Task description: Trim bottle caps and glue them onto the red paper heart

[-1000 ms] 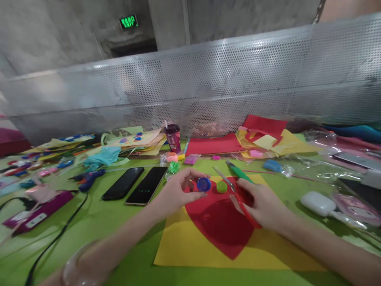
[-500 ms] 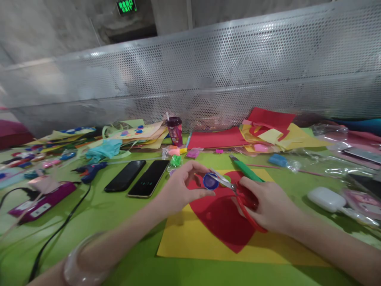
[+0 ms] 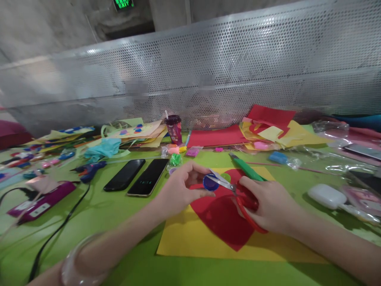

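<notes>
My left hand (image 3: 180, 190) pinches a small round blue cap (image 3: 210, 182) between thumb and fingers, just above the table. My right hand (image 3: 268, 204) grips red-handled scissors (image 3: 235, 190), whose metal blades cross over the top of the cap. Under both hands lies a red paper cut-out (image 3: 222, 218) on a yellow sheet (image 3: 190, 240). A small green cap (image 3: 226, 177) sits half hidden behind the blades. A green-handled knife (image 3: 245, 169) lies just beyond my right hand.
Two black phones (image 3: 135, 182) lie left of my hands on the green table (image 3: 104, 222). A purple cup (image 3: 174, 129), stacks of coloured paper (image 3: 268, 131), a white earbud case (image 3: 326, 196), a blue glue gun (image 3: 87, 170) and a black cable (image 3: 56, 234) surround the work area. A perforated metal wall rises behind.
My left hand has lifted the blue cap off the paper, and the scissors in my right hand have swung left until the blades lie over it.
</notes>
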Available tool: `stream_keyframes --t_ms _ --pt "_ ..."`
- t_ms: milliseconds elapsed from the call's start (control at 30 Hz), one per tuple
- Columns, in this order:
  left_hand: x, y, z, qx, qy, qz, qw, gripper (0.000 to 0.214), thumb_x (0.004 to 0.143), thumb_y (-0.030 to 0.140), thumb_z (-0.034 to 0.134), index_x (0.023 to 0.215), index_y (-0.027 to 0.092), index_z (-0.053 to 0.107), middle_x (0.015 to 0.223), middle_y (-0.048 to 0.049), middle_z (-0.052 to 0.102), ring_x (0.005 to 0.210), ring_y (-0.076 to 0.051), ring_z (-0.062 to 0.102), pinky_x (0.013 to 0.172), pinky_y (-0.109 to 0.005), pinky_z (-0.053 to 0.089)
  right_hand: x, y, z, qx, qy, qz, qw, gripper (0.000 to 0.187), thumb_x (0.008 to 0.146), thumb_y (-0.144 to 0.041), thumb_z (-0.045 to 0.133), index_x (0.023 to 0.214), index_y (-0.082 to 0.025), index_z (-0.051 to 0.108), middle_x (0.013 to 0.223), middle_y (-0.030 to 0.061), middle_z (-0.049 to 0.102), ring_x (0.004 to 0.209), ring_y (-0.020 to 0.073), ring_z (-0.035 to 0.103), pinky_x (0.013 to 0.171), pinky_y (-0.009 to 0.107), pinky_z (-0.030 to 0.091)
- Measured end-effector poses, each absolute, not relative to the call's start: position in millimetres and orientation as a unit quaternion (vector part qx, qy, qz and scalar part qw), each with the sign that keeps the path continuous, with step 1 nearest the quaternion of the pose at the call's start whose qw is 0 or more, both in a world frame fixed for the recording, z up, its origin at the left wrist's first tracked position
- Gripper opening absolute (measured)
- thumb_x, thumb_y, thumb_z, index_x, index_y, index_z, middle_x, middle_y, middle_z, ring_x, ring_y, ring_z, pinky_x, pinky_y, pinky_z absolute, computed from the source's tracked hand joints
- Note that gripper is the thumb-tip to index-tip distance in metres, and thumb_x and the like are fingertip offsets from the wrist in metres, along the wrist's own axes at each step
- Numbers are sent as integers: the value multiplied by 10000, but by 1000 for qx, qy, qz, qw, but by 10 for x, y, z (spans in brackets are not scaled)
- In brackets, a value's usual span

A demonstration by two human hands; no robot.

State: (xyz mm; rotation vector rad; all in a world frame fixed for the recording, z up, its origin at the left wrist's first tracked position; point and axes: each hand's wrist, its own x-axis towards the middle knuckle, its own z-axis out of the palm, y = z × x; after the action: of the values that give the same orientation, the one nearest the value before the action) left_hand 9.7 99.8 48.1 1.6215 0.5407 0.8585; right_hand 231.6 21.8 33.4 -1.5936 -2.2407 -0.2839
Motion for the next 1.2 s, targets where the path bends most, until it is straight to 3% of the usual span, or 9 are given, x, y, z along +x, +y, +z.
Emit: stream_keyframes --t_ms 700,1200 --pt "140 931 499 675 254 419 551 391 603 99 793 805 187 470 939 -34 725 846 -185 713 833 -381 586 2212 129 356 -589 -785 -114 156 154 830 -359 437 857 -208 446 619 58 642 471 224 573 433 282 235" --pt "154 895 475 664 248 450 543 437 578 111 811 788 200 438 976 -37 701 894 -188 698 824 -357 590 2155 97 315 -591 -771 -198 129 97 781 -277 457 848 -208 472 591 62 641 388 192 508 402 278 192"
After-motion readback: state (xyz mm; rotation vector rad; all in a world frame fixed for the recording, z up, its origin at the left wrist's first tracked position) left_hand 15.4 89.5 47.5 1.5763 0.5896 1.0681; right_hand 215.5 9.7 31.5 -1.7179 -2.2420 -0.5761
